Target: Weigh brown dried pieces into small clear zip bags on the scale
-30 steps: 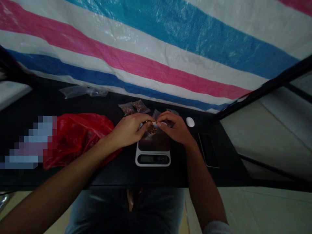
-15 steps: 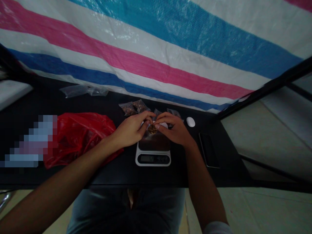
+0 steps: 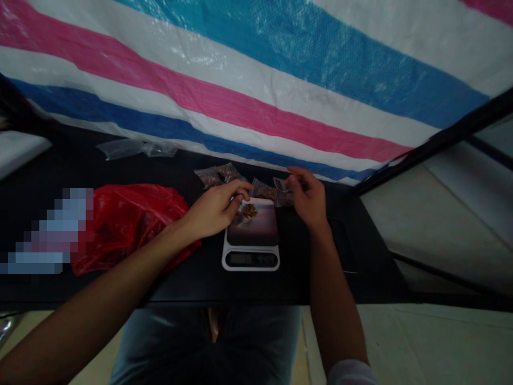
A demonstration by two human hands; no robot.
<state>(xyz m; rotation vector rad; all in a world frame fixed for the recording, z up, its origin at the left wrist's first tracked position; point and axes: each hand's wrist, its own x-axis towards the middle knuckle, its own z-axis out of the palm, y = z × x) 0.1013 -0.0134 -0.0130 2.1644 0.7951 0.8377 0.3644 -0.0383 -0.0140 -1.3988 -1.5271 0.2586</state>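
Note:
On the kitchen scale (image 3: 253, 235), with its white body and shiny plate, lies a small pile of brown dried bits (image 3: 249, 211). I cannot make out whether a clear bag surrounds the pile. Beside the pile, at the plate's upper left, my left hand (image 3: 218, 208) is closed, thumb and forefinger close together; anything between them is hidden. My right hand (image 3: 310, 197) is beyond the scale's right side, fingers bent but apart. Its fingertips are beside a small clear bag (image 3: 280, 184); contact is unclear. Another filled clear bag (image 3: 264, 190) lies just behind the scale.
Two small bags of brown bits (image 3: 218, 174) lie behind my left hand. A crumpled red plastic bag (image 3: 132, 224) is at left, flat clear bags (image 3: 138, 149) farther back. A dark phone (image 3: 347, 246) lies right of my right forearm. Striped sheeting (image 3: 256, 96) hangs behind the table.
My right hand has left the pile on the scale and moved right and back to the small bags, covering the white round object. My left hand stays nearly in place.

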